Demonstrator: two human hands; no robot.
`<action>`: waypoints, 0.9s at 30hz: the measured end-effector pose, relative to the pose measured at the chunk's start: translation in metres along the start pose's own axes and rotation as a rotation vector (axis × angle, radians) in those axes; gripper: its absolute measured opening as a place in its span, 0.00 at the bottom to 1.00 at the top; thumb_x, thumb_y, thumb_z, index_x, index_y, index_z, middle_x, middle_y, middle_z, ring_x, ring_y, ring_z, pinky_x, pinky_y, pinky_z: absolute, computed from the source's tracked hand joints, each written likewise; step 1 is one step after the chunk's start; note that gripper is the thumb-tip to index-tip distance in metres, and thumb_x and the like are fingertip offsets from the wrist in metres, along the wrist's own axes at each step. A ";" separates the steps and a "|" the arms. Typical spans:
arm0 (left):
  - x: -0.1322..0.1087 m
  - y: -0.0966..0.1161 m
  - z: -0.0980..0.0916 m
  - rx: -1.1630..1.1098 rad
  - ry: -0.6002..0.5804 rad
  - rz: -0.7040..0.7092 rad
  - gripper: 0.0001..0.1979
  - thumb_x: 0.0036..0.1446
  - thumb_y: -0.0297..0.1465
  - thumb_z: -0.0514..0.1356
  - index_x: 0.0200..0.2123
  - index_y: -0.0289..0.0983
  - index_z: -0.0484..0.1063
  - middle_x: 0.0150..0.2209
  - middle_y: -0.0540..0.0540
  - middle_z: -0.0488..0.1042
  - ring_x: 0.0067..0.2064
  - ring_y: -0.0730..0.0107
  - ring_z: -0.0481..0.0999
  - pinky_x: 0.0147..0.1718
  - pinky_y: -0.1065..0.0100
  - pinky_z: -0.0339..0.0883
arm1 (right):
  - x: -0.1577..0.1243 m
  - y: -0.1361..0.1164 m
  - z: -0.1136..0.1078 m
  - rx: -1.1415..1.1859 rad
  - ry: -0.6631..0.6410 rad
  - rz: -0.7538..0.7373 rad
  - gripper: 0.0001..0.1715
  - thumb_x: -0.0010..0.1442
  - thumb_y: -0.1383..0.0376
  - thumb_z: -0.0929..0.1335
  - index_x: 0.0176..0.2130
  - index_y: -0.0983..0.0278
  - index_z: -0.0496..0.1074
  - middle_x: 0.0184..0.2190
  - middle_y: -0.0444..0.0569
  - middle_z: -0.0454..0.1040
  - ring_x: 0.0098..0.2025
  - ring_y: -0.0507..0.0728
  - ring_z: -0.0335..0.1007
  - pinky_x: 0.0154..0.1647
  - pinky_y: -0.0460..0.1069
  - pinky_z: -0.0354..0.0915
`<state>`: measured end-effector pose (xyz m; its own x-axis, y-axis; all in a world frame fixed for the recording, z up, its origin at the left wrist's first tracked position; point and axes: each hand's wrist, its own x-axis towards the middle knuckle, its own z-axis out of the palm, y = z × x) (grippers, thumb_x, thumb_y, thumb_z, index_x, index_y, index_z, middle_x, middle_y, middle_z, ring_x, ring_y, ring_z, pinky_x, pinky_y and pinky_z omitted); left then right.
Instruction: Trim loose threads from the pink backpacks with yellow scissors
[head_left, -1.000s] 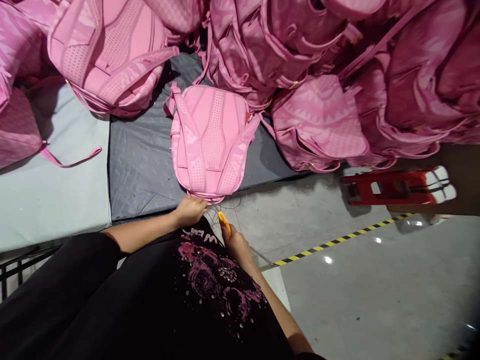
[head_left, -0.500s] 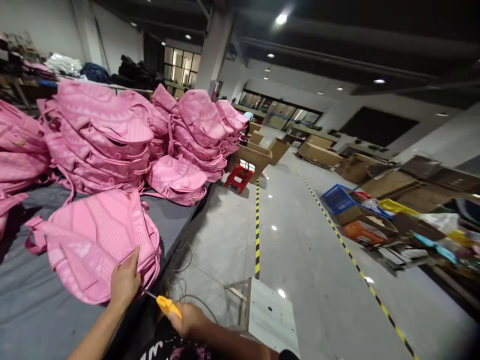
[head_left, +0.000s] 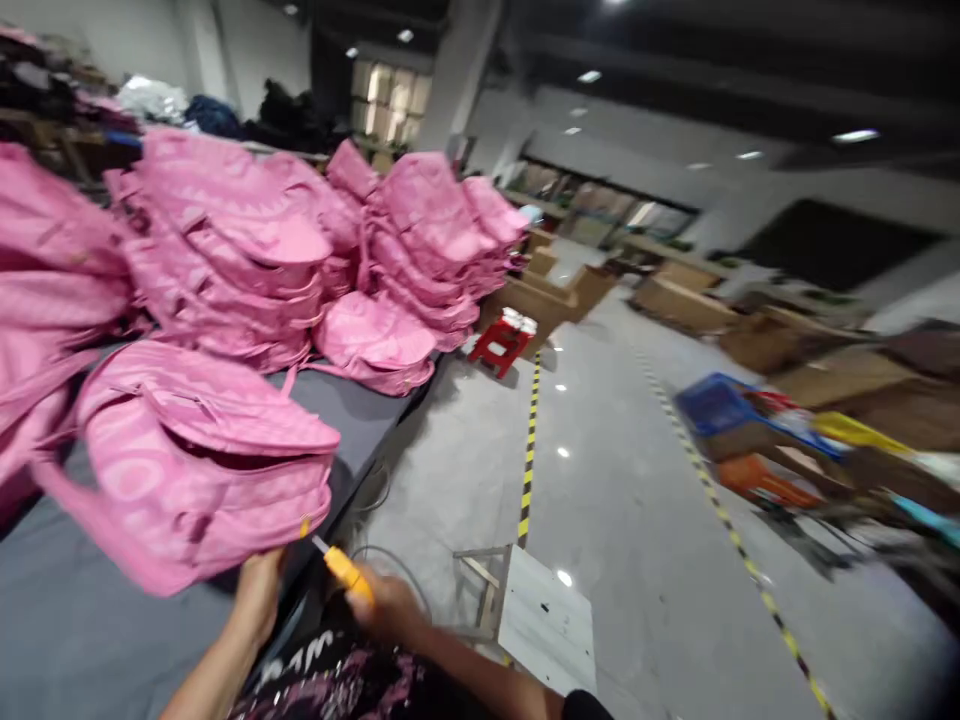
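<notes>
A pink backpack (head_left: 202, 460) lies on the grey-covered table (head_left: 82, 610), its front side up and a dark gap showing along a zipped opening. My left hand (head_left: 261, 590) is at the backpack's near lower edge, its fingers hidden beneath the bag. In my right hand (head_left: 386, 605) is an orange-handled tool (head_left: 349, 573) with a thin metal shaft, its tip pointing at the bag's near right corner. A small yellow-orange piece (head_left: 304, 527) shows at that corner. Behind stand stacks of pink backpacks (head_left: 232, 240).
A pale-topped stool (head_left: 547, 610) stands on the floor right of the table. Farther off are a red stool (head_left: 502, 345), cardboard boxes (head_left: 544, 290) and yellow-black floor tape (head_left: 529, 460). A blue crate (head_left: 709, 402) is among clutter at right.
The backpack has been turned over, from its padded back panel to its front. My left hand has gone from on top of it to beneath its edge. The view has shifted.
</notes>
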<state>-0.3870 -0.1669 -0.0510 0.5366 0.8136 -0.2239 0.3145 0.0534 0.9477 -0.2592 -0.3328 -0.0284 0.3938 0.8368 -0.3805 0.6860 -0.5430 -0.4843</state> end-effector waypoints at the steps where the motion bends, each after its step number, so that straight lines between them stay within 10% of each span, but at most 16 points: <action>1: -0.017 -0.004 -0.006 0.007 -0.189 -0.063 0.25 0.60 0.49 0.52 0.50 0.41 0.77 0.43 0.41 0.81 0.43 0.54 0.82 0.39 0.53 0.79 | -0.001 0.005 0.002 0.031 -0.015 0.024 0.30 0.63 0.52 0.58 0.56 0.63 0.71 0.40 0.56 0.81 0.38 0.63 0.78 0.35 0.50 0.66; 4: -0.053 0.005 -0.023 0.088 -0.368 -0.013 0.23 0.58 0.48 0.58 0.49 0.40 0.78 0.48 0.39 0.80 0.49 0.52 0.80 0.48 0.51 0.75 | 0.004 0.020 0.006 0.163 -0.114 0.041 0.29 0.69 0.51 0.53 0.52 0.62 0.72 0.39 0.53 0.81 0.38 0.58 0.78 0.34 0.47 0.64; 8: -0.041 0.005 -0.053 0.727 -0.030 0.205 0.43 0.49 0.34 0.69 0.68 0.41 0.58 0.70 0.36 0.54 0.72 0.43 0.50 0.68 0.41 0.46 | 0.014 0.036 0.008 0.039 -0.227 0.075 0.27 0.70 0.52 0.54 0.55 0.62 0.70 0.41 0.54 0.80 0.43 0.61 0.78 0.38 0.49 0.64; 11: -0.014 -0.018 -0.079 0.986 0.025 0.145 0.45 0.48 0.24 0.65 0.69 0.36 0.54 0.72 0.33 0.49 0.73 0.43 0.46 0.68 0.41 0.44 | 0.010 0.043 0.004 0.040 -0.260 0.057 0.29 0.69 0.51 0.55 0.59 0.61 0.68 0.39 0.53 0.80 0.42 0.62 0.78 0.39 0.50 0.65; 18: 0.038 0.014 -0.128 0.594 0.509 0.079 0.17 0.56 0.28 0.56 0.46 0.41 0.78 0.39 0.48 0.81 0.41 0.64 0.79 0.42 0.67 0.69 | 0.007 0.017 -0.009 0.392 -0.099 -0.032 0.42 0.64 0.37 0.46 0.40 0.61 0.70 0.23 0.50 0.70 0.26 0.59 0.69 0.29 0.51 0.66; 22: 0.060 0.056 -0.154 0.273 0.726 0.173 0.17 0.58 0.42 0.56 0.24 0.37 0.70 0.20 0.53 0.64 0.24 0.74 0.64 0.25 0.72 0.55 | 0.015 -0.009 -0.019 0.542 -0.059 -0.101 0.37 0.66 0.41 0.46 0.38 0.61 0.68 0.21 0.48 0.64 0.24 0.57 0.62 0.28 0.52 0.65; 27: 0.068 0.068 -0.155 0.164 0.749 0.222 0.24 0.59 0.48 0.55 0.19 0.39 0.56 0.18 0.55 0.54 0.23 0.76 0.55 0.24 0.71 0.49 | 0.023 -0.023 -0.030 0.542 -0.111 -0.113 0.37 0.68 0.45 0.46 0.51 0.64 0.66 0.21 0.45 0.60 0.23 0.57 0.61 0.26 0.52 0.65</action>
<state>-0.4505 -0.0187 0.0332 -0.0502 0.9710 0.2337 0.4046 -0.1942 0.8937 -0.2474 -0.2990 -0.0031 0.2488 0.8954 -0.3692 0.2965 -0.4333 -0.8511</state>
